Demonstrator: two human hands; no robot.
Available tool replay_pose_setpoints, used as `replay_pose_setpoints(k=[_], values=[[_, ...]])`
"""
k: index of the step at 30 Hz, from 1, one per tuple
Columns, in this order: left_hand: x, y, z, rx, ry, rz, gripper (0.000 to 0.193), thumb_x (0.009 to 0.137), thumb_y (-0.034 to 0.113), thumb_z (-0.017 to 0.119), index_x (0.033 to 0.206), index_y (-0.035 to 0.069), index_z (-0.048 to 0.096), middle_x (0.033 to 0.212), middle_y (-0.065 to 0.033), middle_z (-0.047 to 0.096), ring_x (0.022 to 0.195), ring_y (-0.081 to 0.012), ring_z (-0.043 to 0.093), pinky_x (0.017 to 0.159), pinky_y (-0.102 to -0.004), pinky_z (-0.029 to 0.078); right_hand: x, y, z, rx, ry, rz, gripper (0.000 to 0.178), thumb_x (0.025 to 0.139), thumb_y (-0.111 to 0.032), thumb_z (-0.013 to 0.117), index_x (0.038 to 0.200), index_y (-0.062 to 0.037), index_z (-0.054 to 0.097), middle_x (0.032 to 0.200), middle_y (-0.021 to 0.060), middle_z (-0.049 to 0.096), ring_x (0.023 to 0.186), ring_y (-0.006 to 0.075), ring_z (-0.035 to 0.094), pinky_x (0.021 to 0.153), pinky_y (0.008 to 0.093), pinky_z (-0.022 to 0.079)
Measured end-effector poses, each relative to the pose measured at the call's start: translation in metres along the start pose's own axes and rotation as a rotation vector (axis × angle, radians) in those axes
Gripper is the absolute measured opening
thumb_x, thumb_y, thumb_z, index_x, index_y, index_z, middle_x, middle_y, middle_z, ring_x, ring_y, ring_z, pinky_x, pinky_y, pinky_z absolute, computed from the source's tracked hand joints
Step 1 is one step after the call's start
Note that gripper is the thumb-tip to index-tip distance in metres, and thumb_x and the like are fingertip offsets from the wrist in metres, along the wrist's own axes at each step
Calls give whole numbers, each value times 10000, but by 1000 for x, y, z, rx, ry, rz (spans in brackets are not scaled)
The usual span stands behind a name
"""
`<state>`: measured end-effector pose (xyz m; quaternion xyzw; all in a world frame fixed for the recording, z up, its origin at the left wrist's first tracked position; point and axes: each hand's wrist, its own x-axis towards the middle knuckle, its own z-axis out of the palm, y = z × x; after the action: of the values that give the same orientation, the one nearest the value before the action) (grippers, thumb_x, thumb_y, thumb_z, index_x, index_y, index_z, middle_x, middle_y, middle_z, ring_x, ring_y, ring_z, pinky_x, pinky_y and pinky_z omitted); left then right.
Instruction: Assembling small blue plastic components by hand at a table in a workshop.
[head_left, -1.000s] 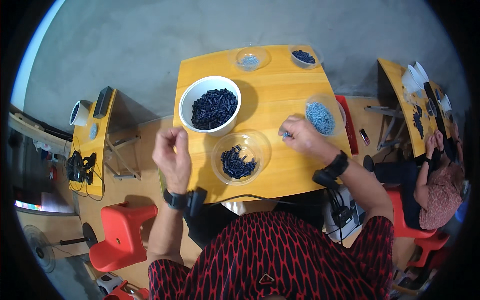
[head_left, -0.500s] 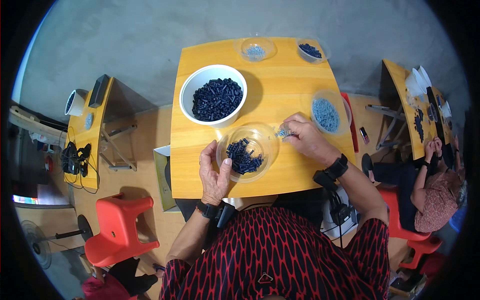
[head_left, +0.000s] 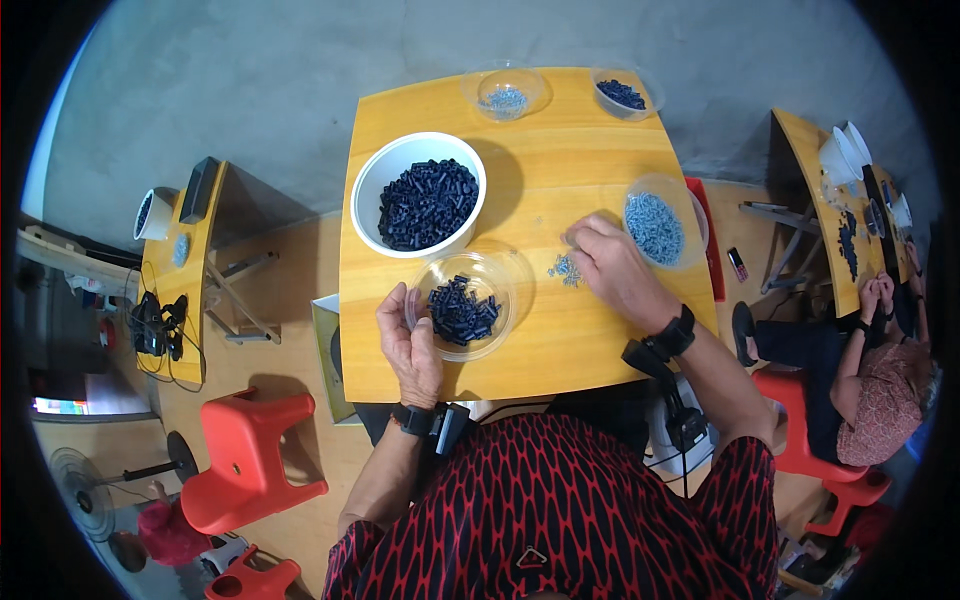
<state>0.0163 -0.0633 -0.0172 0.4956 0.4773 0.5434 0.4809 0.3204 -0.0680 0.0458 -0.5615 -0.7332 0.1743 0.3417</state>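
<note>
Yellow table (head_left: 570, 350), with the left hand (head_left: 412, 355) on a bowl and the right hand (head_left: 618, 268) at a small heap.

The white tub (head_left: 366, 195), fullest with black tubes (head_left: 430, 205), stands just beyond the clear bowl (head_left: 504, 315), probably to be within easy reach. The bowl sits near the table's front edge, some tubes inside; the left hand grips its left rim, thumb on the near side, seemingly to steady it. The right hand bends its fingers close together beside the heap; whether they pinch anything, I cannot tell. The screw tub (head_left: 660, 184) stands just beyond that hand, seemingly for convenience. Smallest, the loose silvery screws (head_left: 566, 270) lie on bare wood between bowl and right hand, perhaps so single ones are easier to pick.
</note>
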Motion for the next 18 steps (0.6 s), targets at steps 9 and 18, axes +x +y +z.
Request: replay_pose_setpoints(k=[9,18], values=[[-2,1,5,103,-95,35,497,916,15,478,1407,-44,430,1347,-195,529,1304,-277,518,1130,-397,381,55,31,35,-366,-119,34,221,824,58,557,1012,73,673,1026,222,626,1080,369,580,965,448,466],[-3,9,11,112,-77,11,467,928,36,488,1384,-50,446,1304,-186,559,1275,-271,541,1114,-394,398,47,19,32,-138,-137,-133,304,763,68,600,1044,24,706,1036,168,630,1047,342,593,978,421,459]])
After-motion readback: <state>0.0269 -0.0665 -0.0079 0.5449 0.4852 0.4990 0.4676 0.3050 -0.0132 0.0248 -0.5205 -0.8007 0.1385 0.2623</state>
